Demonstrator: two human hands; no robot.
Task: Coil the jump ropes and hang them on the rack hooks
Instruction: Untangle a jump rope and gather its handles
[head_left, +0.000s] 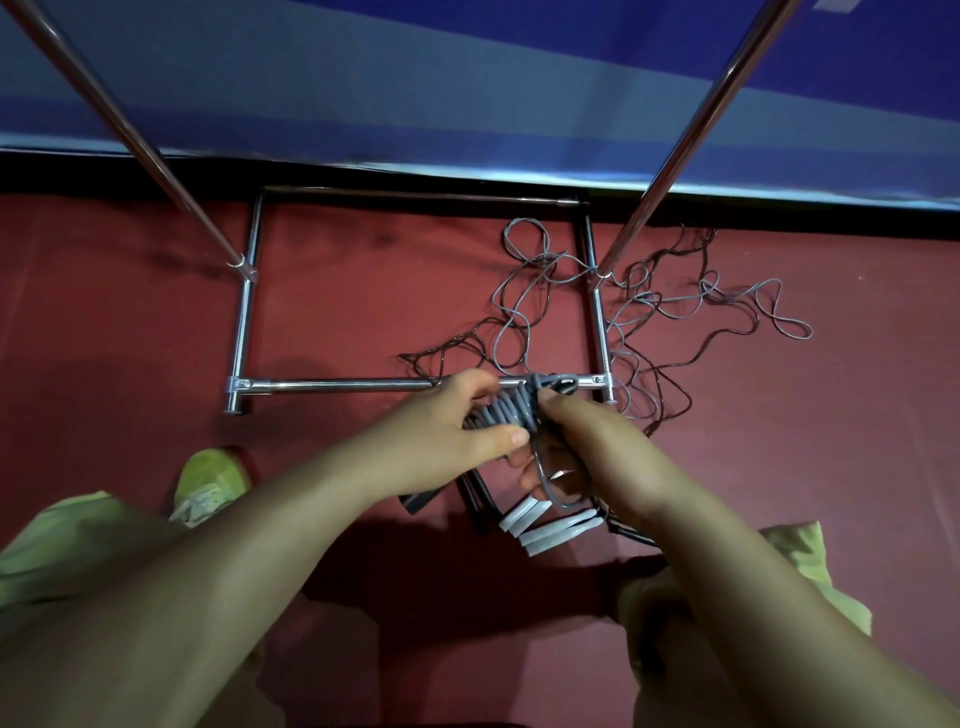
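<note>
Coiling underway: I see left hand (447, 431) gripping grey coil (501, 413), right hand (587, 447) pinching its wrap (loose ropes (649, 322) at one o'clock). Next: tuck, hang.

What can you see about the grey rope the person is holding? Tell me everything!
The grey rope is thin and smooth, like plastic cord. Part of it is gathered into a tight bundle of loops side by side, gripped by the left hand. The right hand holds the cord where it crosses round the bundle, and one loop droops below the hands. The bundle is held in the air, in front of the shiny bottom bar of the rack. More grey cord lies in loose loops on the red floor beyond.
</note>
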